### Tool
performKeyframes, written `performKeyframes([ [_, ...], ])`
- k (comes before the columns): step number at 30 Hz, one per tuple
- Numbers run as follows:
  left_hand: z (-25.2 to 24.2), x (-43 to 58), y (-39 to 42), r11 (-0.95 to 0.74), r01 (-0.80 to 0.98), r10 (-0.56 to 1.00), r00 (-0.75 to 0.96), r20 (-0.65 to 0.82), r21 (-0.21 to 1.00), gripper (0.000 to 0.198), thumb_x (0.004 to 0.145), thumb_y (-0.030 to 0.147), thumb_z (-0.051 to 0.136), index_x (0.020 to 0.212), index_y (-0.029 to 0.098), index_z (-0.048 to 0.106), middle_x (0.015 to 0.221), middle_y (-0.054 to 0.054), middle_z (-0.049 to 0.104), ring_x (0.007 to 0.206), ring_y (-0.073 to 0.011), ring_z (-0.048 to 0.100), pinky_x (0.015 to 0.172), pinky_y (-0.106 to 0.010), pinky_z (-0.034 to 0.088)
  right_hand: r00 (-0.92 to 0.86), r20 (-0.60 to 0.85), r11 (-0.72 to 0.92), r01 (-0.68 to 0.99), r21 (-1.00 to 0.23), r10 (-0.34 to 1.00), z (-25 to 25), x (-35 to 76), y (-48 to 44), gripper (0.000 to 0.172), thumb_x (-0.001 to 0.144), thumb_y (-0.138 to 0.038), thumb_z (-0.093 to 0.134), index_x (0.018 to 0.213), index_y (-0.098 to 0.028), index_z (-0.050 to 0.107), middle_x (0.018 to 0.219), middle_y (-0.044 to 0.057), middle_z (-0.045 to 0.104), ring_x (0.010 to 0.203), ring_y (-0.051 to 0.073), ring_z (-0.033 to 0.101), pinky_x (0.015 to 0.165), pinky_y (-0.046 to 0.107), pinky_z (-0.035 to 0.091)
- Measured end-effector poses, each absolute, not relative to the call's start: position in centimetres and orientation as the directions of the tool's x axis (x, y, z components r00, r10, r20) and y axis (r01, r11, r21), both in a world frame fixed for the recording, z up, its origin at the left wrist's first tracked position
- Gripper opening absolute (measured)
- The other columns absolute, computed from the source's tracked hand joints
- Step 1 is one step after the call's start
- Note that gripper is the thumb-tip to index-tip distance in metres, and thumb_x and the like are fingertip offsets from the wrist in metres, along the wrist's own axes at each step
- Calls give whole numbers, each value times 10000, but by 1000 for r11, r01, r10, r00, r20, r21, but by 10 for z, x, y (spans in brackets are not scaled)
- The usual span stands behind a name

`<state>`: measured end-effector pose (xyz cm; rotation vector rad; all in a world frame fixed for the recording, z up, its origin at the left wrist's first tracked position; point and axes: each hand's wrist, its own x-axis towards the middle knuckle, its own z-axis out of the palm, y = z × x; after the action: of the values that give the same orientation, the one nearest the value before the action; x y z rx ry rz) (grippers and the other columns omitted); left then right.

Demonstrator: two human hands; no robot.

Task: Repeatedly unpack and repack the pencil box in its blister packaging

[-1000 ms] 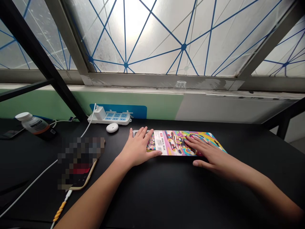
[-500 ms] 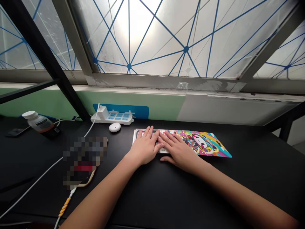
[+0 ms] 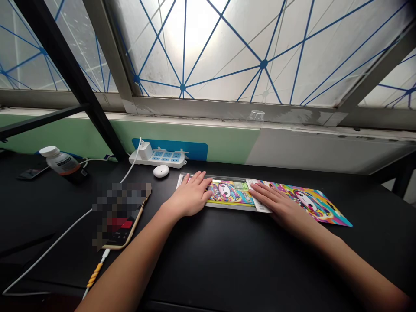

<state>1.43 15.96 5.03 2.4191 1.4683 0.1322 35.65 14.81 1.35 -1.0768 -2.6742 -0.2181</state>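
A shallow clear plastic package (image 3: pixel 212 206) lies on the black desk, with a brightly printed cartoon insert (image 3: pixel 227 191) showing inside it. My left hand (image 3: pixel 190 197) rests flat over the package's left end, fingers stretched out. To the right, a colourful cartoon-printed card (image 3: pixel 320 204) with a white left edge overlaps the package and reaches past it onto the desk. Flat on this card lies my right hand (image 3: pixel 279 203), its fingers extended and close together. Parts of the package and the card are hidden under the hands.
Left of my hands are a phone (image 3: pixel 121 234) on a charging cable, a white earbud case (image 3: pixel 160 171) and a power strip (image 3: pixel 169 158) with a plug in it. Farther left stands a white-capped bottle (image 3: pixel 61 162). A clear cup (image 3: pixel 256 115) sits on the window ledge.
My right hand has moved right with the card, uncovering the package's printed insert. A gap has opened between my hands. My left hand stays on the package. The view has shifted slightly.
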Motion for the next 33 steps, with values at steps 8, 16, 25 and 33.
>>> performKeyframes([
  [8, 43, 4, 173, -358, 898, 932, 359, 44, 257, 501, 1052, 391, 250, 1477, 209, 442, 1623, -125, 301, 1515, -284, 218, 1203, -562, 185, -598, 552, 654, 747, 122, 581, 62, 361, 125, 753, 878, -3, 404, 1562, -300, 308, 1428, 53, 591, 1215, 263, 634, 1058, 479, 495],
  [16, 36, 29, 170, -378, 906, 925, 362, 116, 188, 514, 1052, 314, 248, 1498, 130, 425, 1611, -174, 305, 1507, -303, 236, 1204, -517, 220, -821, 359, 847, 515, 130, 443, 42, 218, 34, 411, 946, -139, 428, 1312, -75, 604, 1308, 170, 666, 1160, 322, 657, 979, 470, 526],
  [25, 36, 45, 160, -445, 879, 894, 427, 137, 169, 505, 1050, 322, 272, 1488, 131, 436, 1593, -182, 341, 1492, -317, 273, 1181, -535, 268, -788, 200, 783, 476, -401, 582, 25, 173, 88, 607, 944, -427, 584, 1472, -170, 431, 1503, 151, 493, 1419, 280, 402, 1192, 462, 300],
  [33, 34, 40, 158, -485, 857, 872, 460, 170, 170, 480, 1053, 346, 284, 1464, 177, 465, 1592, -138, 364, 1491, -293, 284, 1184, -515, 260, -814, 233, 797, 388, -463, 532, 27, 188, 95, 352, 933, -334, 615, 1237, -158, 622, 1309, 129, 643, 1239, 252, 564, 1063, 380, 446],
])
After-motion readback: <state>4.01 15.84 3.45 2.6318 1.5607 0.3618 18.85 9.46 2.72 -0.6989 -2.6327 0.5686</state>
